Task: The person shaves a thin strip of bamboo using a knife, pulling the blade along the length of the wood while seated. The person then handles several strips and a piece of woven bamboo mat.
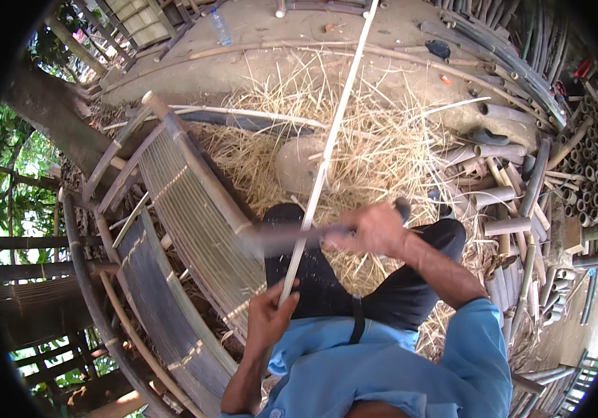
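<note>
A long, pale bamboo strip point(336, 129) runs from my lap up and away past the top of the picture. My left hand point(271, 313) is closed round its near end, above my left thigh. My right hand point(372, 230) grips a large knife point(292, 238) by its handle, whose dark butt sticks out beyond the fist. The blade, smeared by motion, points left and crosses the strip over my left knee. Whether the edge touches the strip I cannot tell.
A slatted bamboo bench point(198, 209) stands close on my left. Pale shavings point(396, 153) cover the ground ahead, round a chopping block point(302, 164). Cut bamboo tubes point(592, 177) are stacked at the right. A plastic bottle point(221, 28) stands at the far left.
</note>
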The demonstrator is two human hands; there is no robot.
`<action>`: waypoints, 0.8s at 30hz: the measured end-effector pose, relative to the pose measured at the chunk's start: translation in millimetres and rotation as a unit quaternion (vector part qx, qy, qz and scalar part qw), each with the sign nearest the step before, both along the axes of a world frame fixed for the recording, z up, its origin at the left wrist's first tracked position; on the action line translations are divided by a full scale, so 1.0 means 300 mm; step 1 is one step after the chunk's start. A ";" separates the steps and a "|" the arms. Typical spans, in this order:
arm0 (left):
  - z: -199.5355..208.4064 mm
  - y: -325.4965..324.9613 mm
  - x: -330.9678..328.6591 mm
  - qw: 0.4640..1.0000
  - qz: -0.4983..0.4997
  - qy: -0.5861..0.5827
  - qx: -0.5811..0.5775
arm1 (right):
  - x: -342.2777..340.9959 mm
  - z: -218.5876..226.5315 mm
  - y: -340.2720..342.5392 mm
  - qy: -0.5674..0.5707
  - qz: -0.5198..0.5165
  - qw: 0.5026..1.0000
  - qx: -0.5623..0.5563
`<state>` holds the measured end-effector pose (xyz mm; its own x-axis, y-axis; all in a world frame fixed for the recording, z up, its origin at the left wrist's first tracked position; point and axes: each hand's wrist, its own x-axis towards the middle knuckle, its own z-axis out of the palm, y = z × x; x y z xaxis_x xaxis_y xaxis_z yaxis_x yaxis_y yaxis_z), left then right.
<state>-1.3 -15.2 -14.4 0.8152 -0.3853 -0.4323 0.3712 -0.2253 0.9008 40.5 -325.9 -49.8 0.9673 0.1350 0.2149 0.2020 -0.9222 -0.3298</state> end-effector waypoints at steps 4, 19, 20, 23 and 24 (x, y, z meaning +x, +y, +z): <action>-0.014 -0.011 -0.025 0.999 0.001 0.035 0.000 | 0.077 0.006 -0.148 -0.008 -0.158 0.987 -0.032; 0.109 0.265 -0.271 0.995 -0.001 0.070 0.076 | 0.181 -0.077 -0.707 0.073 -0.330 0.938 -0.074; 0.112 0.278 -0.303 0.994 0.004 0.088 0.063 | 0.180 -0.069 -0.745 0.067 -0.348 0.929 -0.108; -0.028 0.292 -0.287 0.995 -0.006 -0.036 0.089 | 0.183 -0.024 -0.576 0.048 -0.350 0.935 0.039; -0.026 0.237 -0.230 0.988 -0.011 -0.065 0.142 | 0.164 -0.023 -0.501 0.027 -0.323 0.941 0.094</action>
<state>-70.2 55.8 -22.3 0.8641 -0.2819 -0.4170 0.2480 -0.4825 0.8401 89.7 -476.3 -56.6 0.8450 -0.5199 0.1251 -0.4018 -0.7717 -0.4930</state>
